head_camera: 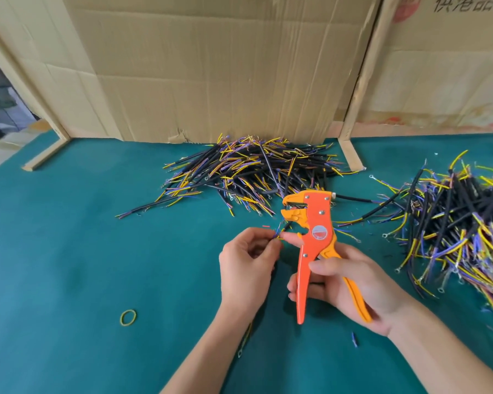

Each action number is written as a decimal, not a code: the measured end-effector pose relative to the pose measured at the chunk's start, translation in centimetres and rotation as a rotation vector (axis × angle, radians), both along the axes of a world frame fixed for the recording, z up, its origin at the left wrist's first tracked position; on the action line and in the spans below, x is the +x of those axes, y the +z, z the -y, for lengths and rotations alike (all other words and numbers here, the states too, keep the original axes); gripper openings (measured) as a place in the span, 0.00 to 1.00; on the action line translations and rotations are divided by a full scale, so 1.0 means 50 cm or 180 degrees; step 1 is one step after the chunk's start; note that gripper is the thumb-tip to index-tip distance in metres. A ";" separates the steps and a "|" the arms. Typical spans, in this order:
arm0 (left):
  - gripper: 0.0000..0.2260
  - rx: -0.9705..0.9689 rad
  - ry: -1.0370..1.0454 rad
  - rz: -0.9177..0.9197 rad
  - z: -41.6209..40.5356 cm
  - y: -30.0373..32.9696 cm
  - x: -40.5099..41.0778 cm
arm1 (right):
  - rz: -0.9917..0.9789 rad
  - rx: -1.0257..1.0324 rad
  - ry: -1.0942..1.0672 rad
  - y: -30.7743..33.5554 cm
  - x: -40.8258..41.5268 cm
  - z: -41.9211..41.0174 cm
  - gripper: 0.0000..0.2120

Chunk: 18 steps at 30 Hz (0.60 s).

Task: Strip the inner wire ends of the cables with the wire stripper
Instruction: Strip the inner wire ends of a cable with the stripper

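My right hand (pixel 350 285) grips the handles of an orange wire stripper (pixel 310 240), held upright with its jaws at the top, a little apart. My left hand (pixel 246 263) pinches the coloured inner wires of one short black cable (pixel 282 230) just left of the stripper, below its jaws. The cable's far end points up towards the jaws; its other end hangs below my left wrist, with a ring terminal (pixel 239 354) on a yellow wire. A heap of black cables (pixel 254 172) with yellow and blue wire ends lies behind. A second heap (pixel 461 223) lies at the right.
A green felt table (pixel 97 251) carries everything. Cardboard sheets (pixel 211 66) on wooden strips wall off the back. A yellow rubber band (pixel 128 317) lies at the front left. A scrap of blue insulation (pixel 354 339) lies near my right forearm.
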<state>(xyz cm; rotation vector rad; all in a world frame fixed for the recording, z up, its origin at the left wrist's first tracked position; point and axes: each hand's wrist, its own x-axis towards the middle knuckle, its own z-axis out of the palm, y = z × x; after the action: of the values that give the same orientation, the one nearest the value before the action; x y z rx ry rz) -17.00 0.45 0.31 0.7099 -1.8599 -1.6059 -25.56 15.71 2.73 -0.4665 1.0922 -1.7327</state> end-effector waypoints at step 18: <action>0.07 0.0388 -0.1032 -0.0067 0.019 0.014 0.007 | 0.0360 -0.0658 -0.0071 -0.005 -0.049 -0.030 0.25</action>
<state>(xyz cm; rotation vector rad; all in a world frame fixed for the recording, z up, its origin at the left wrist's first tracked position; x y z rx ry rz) -16.67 -0.47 1.01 0.4547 -1.9504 -1.9346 -28.00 17.23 2.46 -0.4788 0.8453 -1.8780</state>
